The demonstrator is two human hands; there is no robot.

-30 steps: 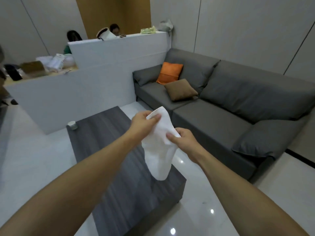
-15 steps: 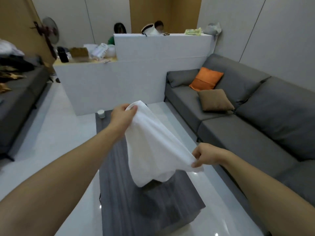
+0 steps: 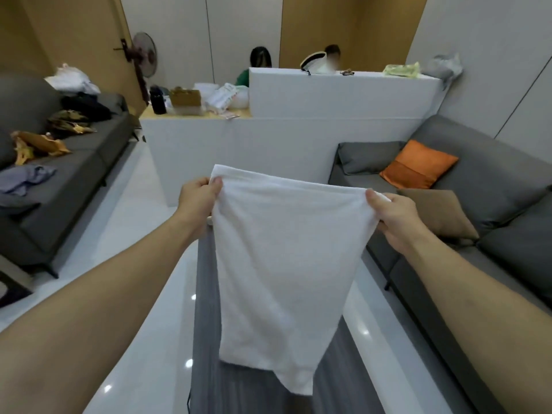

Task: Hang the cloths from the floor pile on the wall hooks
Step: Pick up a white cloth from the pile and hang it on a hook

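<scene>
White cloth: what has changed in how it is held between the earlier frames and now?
The right hand has slid from the middle of the white cloth out to its top right corner. The cloth, bunched a second ago, now hangs spread flat between both hands over the grey table. The view has swung left. The left hand keeps pinching the top left corner.

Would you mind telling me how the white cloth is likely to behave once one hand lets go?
The white cloth looks floppy: it sags between the left hand and right hand. It probably weighs little, since pinches hold it. Released, it would likely swing limp.
</scene>
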